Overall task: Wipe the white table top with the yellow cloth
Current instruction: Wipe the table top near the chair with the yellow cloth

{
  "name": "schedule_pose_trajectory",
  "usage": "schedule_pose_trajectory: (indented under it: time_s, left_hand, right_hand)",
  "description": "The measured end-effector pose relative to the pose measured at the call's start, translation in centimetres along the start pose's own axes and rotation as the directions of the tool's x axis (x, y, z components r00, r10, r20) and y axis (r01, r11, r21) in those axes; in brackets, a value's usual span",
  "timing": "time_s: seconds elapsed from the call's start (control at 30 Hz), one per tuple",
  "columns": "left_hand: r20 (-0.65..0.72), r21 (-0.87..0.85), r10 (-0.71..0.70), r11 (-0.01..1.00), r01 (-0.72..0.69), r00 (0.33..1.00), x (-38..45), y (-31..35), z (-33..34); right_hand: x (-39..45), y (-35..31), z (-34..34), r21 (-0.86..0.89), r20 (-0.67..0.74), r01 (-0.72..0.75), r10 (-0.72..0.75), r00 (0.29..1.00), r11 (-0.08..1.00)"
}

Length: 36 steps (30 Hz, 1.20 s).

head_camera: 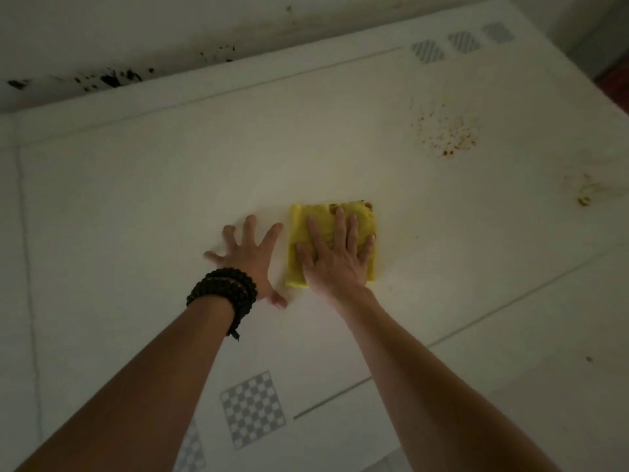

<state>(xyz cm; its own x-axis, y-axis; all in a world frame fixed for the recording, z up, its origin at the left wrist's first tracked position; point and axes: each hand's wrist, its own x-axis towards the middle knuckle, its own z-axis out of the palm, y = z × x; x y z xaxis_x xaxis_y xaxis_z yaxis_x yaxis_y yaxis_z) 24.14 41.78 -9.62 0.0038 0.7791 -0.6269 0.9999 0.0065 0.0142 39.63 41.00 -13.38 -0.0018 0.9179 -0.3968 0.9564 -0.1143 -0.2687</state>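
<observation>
A folded yellow cloth (pixel 299 229) lies flat on the white table top (pixel 136 199) near the middle. Its far edge carries brown stains. My right hand (pixel 335 255) presses palm-down on the cloth with the fingers spread. My left hand (pixel 250 255) rests flat on the bare table just left of the cloth, fingers apart, holding nothing. A band of dark beads sits on my left wrist.
Orange-brown specks (pixel 446 134) mark the table to the far right of the cloth, and a smaller stain (pixel 583 199) lies near the right edge. Grey checkered squares (pixel 252 408) are printed near the front and back corners. A wall with black splatter (pixel 112 78) borders the far edge.
</observation>
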Motion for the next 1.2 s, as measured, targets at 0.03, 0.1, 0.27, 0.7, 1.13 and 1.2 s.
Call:
schedule_pose_trajectory:
  time_s: [0.03, 0.1, 0.27, 0.7, 1.13, 1.2]
  left_hand:
    - [0.011, 0.002, -0.009, 1.0, 0.009, 1.0, 0.1, 0.1, -0.1]
    - [0.022, 0.014, -0.022, 1.0, 0.022, 1.0, 0.0, 0.1, -0.1]
    - [-0.002, 0.026, -0.02, 0.999, 0.02, 1.0, -0.2, 0.1, -0.3]
    - [0.023, 0.02, -0.037, 0.999, 0.036, 0.999, 0.1, 0.4, 0.0]
    - [0.011, 0.066, 0.098, 0.993, -0.099, 0.995, -8.4, 1.1, 6.0]
    - [0.03, 0.077, 0.119, 0.99, -0.121, 0.992, -10.6, 1.4, 7.5]
  right_hand:
    - [1.0, -0.2, -0.5, -0.002, 0.015, 0.011, -0.011, 1.0, 1.0]
    - [1.4, 0.0, -0.9, 0.002, 0.024, 0.034, -0.034, 0.999, 0.999]
    - [-3.8, 2.3, 0.2, -0.04, 0.018, 0.07, -0.069, 0.997, 0.997]
    - [7.5, 0.9, -2.8, -0.011, -0.071, 0.118, -0.118, 0.99, 0.993]
    - [-10.2, 4.5, 2.8, 0.019, -0.019, 0.03, -0.029, 0.999, 0.999]
    - [-13.6, 5.0, 3.7, 0.02, -0.012, -0.008, 0.008, 1.0, 1.0]
